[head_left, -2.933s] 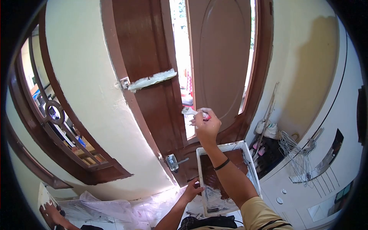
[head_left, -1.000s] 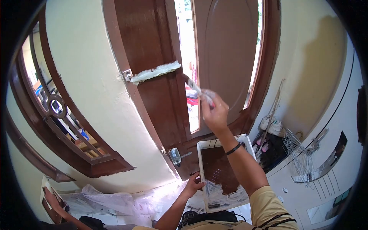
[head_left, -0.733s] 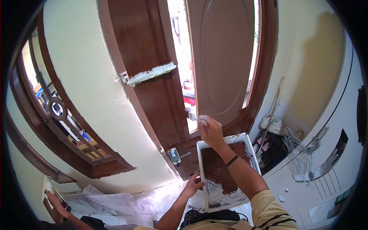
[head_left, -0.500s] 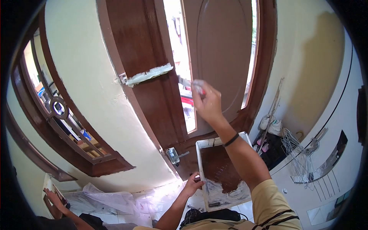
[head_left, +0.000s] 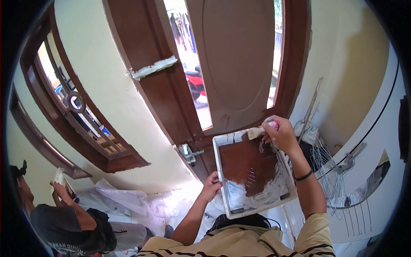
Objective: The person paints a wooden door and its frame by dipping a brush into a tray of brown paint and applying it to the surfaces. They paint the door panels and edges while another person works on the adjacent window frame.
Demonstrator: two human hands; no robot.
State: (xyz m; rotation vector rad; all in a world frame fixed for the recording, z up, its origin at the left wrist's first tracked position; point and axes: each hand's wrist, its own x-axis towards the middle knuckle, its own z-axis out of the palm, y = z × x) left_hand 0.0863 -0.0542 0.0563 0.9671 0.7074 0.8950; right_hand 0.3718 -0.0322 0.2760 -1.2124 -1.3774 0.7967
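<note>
My left hand is closed on the left rim of a white paint tray, which is held tilted in front of my body. Dark brown paint covers much of its bottom, with whitish smears on the near and right parts. Gripped in my right hand is a paintbrush, its pale bristles at the tray's far right rim. Most of the brush's handle is hidden by my fingers. Beyond the tray stands a brown door with two narrow glass strips.
A white-wrapped bar crosses the door's left side, above a metal lock. Wire hangers hang at right. On the left, a person holds another tray. Plastic sheeting lies on the floor.
My right hand has brought the paintbrush down from the door's glass strip to the tray's far rim. My left hand keeps its hold. More of the other person shows at left.
</note>
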